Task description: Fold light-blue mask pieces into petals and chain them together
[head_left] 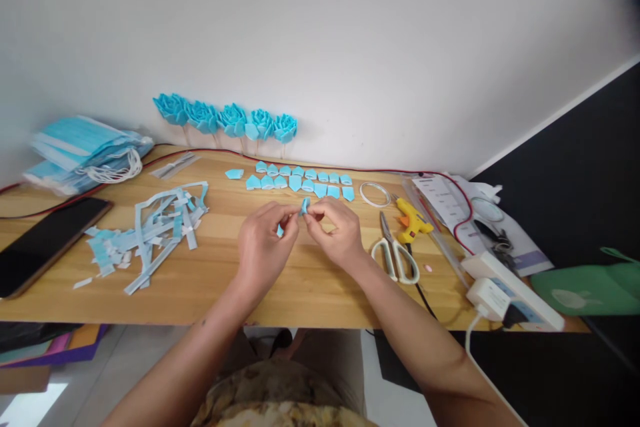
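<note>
Matt, cloth-like petal pieces (295, 183) — smooth wood tabletop (315, 290) — glossy phone screen (50, 243)

On the surface (320, 293): scraps (130, 239) left, scissors (391, 239) right, petals (295, 183) between, farther back; flowers (233, 120) behind, seemingly against the wall (350, 67).

A small handicraft corner (home or studio, I cannot tell): a pale wooden worktop (310, 297) against a plain white wall (320, 47) carries a yellow plastic glue gun (413, 221), white-handled metal scissors (391, 239), a loose heap of light-blue and white cut strips (143, 238) and a long white plastic power strip (515, 287); 5 bright-blue layered flowers on thin sticks (233, 121) line the wall.
</note>
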Demonstrator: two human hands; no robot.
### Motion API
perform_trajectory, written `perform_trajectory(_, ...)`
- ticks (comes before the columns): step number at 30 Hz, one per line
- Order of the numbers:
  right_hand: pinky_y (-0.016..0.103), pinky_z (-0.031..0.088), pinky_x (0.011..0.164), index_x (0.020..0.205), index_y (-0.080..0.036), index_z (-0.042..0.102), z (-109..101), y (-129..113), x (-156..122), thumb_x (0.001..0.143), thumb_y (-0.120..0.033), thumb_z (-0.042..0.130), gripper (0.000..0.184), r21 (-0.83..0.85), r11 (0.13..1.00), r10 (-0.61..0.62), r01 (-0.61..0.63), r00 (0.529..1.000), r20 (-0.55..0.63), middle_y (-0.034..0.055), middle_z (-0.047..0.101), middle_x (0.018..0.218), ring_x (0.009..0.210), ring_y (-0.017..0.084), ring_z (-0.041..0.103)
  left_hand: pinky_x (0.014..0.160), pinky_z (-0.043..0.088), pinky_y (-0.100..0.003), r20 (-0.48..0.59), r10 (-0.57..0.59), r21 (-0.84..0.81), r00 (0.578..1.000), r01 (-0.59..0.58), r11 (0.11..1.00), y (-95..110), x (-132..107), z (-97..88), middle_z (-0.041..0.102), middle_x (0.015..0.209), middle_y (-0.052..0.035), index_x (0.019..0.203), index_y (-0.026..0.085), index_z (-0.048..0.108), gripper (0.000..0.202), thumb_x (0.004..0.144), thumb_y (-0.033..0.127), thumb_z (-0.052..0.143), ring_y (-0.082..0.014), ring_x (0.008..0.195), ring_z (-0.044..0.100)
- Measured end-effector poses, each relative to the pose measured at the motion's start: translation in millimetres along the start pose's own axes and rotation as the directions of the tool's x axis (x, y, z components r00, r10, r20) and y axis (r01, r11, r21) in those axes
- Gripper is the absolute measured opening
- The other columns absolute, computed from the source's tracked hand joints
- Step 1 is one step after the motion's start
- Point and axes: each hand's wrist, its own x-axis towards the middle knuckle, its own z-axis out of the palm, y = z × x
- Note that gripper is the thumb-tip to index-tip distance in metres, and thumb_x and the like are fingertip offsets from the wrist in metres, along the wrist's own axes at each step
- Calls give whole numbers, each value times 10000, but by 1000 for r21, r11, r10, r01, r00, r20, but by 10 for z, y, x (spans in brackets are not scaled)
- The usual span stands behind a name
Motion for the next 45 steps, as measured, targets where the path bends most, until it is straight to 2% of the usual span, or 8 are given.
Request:
perform_trajectory(11,298,436,662,737,-219,561,0,13,0,844,-196,544,111,26,1000,0,0,1000,24,13,599,680,653,148,551,555,351,-234,38,-63,-26,997,64,998,-24,33,-30,585,633,4,794,175,693,178,846,230,532,-113,584,481)
perform_trajectory(17,267,440,640,702,-205,551,-7,89,11,817,-240,565,121,168,956,245,-242,970,1,-5,588,675,634,128,540,537,394,-216,-26,-250,-166,968,242,956,-153,56,-234,640,672,-1,809,169,675,184,828,313,560,-114,575,527)
perform_trajectory(20,254,442,633,708,-201,559,-1,155,18,814,-266,577,125,258,912,329,-318,944,-2,-11,594,678,637,123,545,578,416,-223,-121,-288,-61,950,282,957,-346,77,-519,669,723,-5,835,184,687,171,793,324,599,-130,629,565)
perform_trajectory(24,254,439,638,712,-199,571,17,195,16,809,-274,587,123,255,905,351,-341,936,7,-14,597,670,637,123,545,573,375,-242,-163,-261,249,951,296,922,-694,127,-993,653,689,-7,858,193,705,216,809,364,583,-142,611,553)
perform_trajectory(29,245,429,618,715,-195,580,53,208,7,809,-272,589,122,233,920,320,-316,947,23,-23,588,655,620,114,535,627,342,-260,5,-281,649,960,210,731,-1071,241,-1415,703,908,-49,938,184,703,331,892,361,427,-208,821,609)
perform_trajectory(32,235,422,603,715,-191,586,73,228,3,805,-264,596,116,223,921,324,-321,946,23,-29,577,645,606,105,526,603,322,-283,73,-342,730,937,183,658,-1250,303,-1501,707,929,-83,891,170,699,395,903,390,371,-228,810,604)
perform_trajectory(36,232,417,596,713,-189,589,86,254,-3,803,-273,604,124,207,921,333,-331,943,28,-31,572,638,597,101,520,580,306,-284,69,-360,734,930,198,650,-1414,322,-1522,697,857,-76,788,178,684,364,866,427,430,-215,749,588)
perform_trajectory(45,242,419,594,718,-189,597,87,250,-13,807,-298,602,141,204,908,360,-365,931,64,-18,592,657,600,108,535,703,394,-305,48,-215,699,975,121,705,-1575,282,-1554,675,896,-86,892,180,697,261,825,295,472,-231,837,588)
